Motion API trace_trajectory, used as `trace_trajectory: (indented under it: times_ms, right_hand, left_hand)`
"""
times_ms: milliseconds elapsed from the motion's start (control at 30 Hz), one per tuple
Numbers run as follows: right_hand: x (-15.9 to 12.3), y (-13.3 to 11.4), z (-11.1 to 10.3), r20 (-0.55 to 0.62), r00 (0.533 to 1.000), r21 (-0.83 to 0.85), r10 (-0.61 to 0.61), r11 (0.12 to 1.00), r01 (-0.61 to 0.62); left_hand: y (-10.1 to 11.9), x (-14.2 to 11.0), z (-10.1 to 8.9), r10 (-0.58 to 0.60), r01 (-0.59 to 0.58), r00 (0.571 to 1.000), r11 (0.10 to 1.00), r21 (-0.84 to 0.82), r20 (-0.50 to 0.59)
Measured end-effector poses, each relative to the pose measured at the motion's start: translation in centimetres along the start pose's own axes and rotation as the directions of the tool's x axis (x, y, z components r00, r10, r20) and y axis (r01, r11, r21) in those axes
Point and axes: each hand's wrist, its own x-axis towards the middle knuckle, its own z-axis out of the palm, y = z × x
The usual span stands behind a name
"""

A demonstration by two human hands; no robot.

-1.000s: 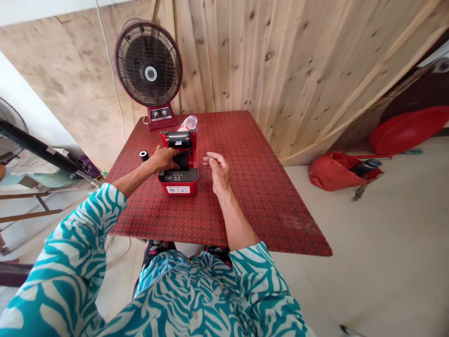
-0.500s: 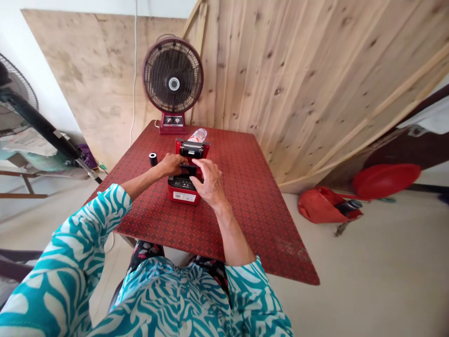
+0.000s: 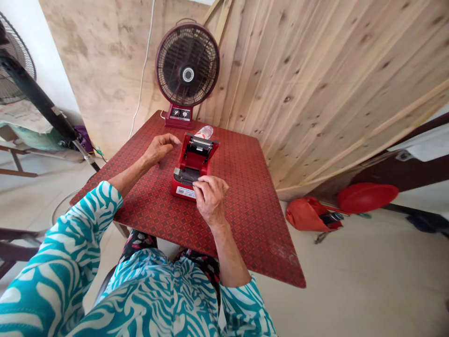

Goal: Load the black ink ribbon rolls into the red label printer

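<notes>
A small red and black label printer (image 3: 178,186) sits on the table with its lid (image 3: 200,146) raised, so the dark inside shows. My right hand (image 3: 211,195) is at its front right corner, thumb and fingertips pinched together on the front edge. Whether something small is between those fingertips is too fine to see. To the left of the printer, apart from it, my left hand (image 3: 158,149) hovers low over the table, fingers stretched out to the right. A dark patch shows under that hand; the black roll that stood about there is hidden.
A clear plastic bottle (image 3: 205,132) lies behind the printer. At the back of the red patterned table (image 3: 242,224) stands a dark red fan (image 3: 187,75). A wooden board wall rises behind. On the floor to the right are a red bag (image 3: 305,213) and a red basin (image 3: 368,196).
My left hand has come out of the printer and moved left to where the black roll stood. My right hand has lowered to the printer's front edge. The view has shifted slightly.
</notes>
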Motion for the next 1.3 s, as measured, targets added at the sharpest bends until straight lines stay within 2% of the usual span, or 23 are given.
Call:
trace_trajectory:
  times_ms: [33,100,200,367,500,633,767,900,1033,1100,1133,1167,1233,1267,1300]
  right_hand:
    - [-0.4,-0.1,0.0,-0.009,1.000,-0.010,-0.020,1.000,0.020]
    - [-0.9,-0.3,0.1,-0.032,0.998,-0.028,-0.050,0.998,0.049]
    - [-1.5,-0.3,0.2,-0.040,0.998,-0.041,-0.044,0.998,0.043]
    - [-2.1,-0.6,0.5,-0.062,0.997,-0.074,-0.044,0.997,0.039]
    - [-2.5,-0.8,0.7,-0.112,0.991,-0.096,-0.070,0.994,0.060]
    - [-2.7,-0.7,0.9,-0.086,0.996,-0.073,-0.010,0.997,0.004]
    - [-2.7,-0.6,1.2,-0.135,0.990,-0.109,-0.047,0.994,0.032]
    - [-3.0,-0.7,1.1,-0.140,0.988,-0.134,-0.060,0.990,0.041]
    - [-3.1,-0.6,0.6,-0.118,0.993,-0.011,-0.019,1.000,0.018]
    - [-2.4,0.0,0.4,-0.127,0.984,0.165,0.123,0.981,-0.101]
    - [-1.8,0.5,0.5,-0.126,0.961,0.276,0.246,0.939,-0.204]
    - [-1.0,1.0,0.7,-0.109,0.909,0.394,0.402,0.857,-0.332]
    - [0.6,2.4,1.4,-0.011,0.734,0.581,0.679,0.602,-0.548]
    - [1.3,3.0,1.9,0.061,0.660,0.635,0.749,0.481,-0.604]
    - [1.9,3.6,2.4,0.131,0.609,0.673,0.782,0.381,-0.634]
  left_hand:
    - [-0.2,0.1,-0.1,0.013,-0.013,0.996,1.000,0.000,-0.084]
    - [-0.4,0.5,0.1,0.049,-0.049,0.988,0.999,0.003,-0.148]
    - [0.0,1.1,1.1,0.078,-0.080,0.992,0.997,-0.016,-0.099]
    - [0.7,1.0,2.3,0.053,-0.053,0.999,0.998,-0.045,-0.006]
    - [0.6,0.7,2.3,0.059,-0.059,0.998,0.996,-0.066,-0.009]
    - [0.5,0.0,2.2,0.070,-0.072,0.997,0.993,-0.089,-0.022]
    - [-0.3,-1.4,2.1,0.063,-0.060,0.998,0.993,-0.101,0.023]
    - [-1.9,-2.9,2.0,0.084,-0.082,0.993,0.996,-0.028,0.077]
    - [-3.5,-3.7,2.6,0.124,-0.124,0.992,0.992,-0.012,0.005]
    - [-4.0,-3.8,2.9,0.087,-0.087,0.996,0.994,-0.066,-0.004]
    - [-4.2,-3.8,3.0,0.060,-0.059,0.998,0.993,-0.100,0.003]
    - [-4.3,-3.8,3.1,0.037,-0.035,0.999,0.991,-0.130,0.012]
    - [-4.5,-3.9,3.1,0.011,-0.008,1.000,0.987,-0.161,0.020]
    - [-4.5,-3.9,3.1,0.002,0.000,1.000,0.986,-0.168,0.014]
    - [-4.6,-4.0,3.2,-0.010,0.011,1.000,0.984,-0.176,0.005]
